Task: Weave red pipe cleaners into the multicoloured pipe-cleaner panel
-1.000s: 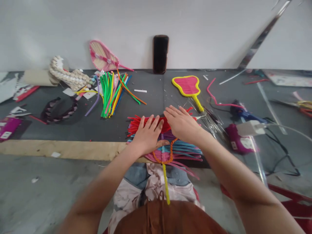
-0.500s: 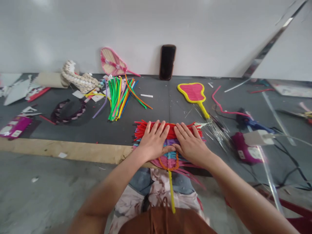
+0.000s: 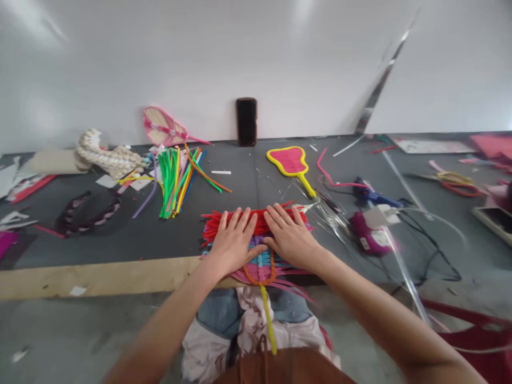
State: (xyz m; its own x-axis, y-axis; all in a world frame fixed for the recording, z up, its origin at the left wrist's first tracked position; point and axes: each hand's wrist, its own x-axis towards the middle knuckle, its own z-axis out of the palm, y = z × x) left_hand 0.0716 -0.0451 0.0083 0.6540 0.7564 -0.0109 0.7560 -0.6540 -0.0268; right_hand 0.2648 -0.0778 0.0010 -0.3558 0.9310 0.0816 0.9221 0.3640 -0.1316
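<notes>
My left hand [image 3: 233,241] and my right hand [image 3: 288,236] lie flat side by side, fingers stretched out, on a woven piece of pipe cleaners [image 3: 212,226] at the near edge of the dark mat [image 3: 168,229]. The piece has red strands at the top, then purple, blue and pink rows, an orange loop [image 3: 260,278] and a yellow stem [image 3: 267,314] hanging down over my lap. Both palms press on it and hold nothing.
A bundle of loose coloured pipe cleaners [image 3: 178,176] lies to the left. A finished pink and yellow fan [image 3: 291,161], a blue glue gun [image 3: 374,196], a purple packet [image 3: 366,234] and cables are on the right. A dark phone [image 3: 246,121] leans on the wall.
My right hand came back from the far right of the piece to rest beside the left hand. The view shifted slightly right and is a little blurred.
</notes>
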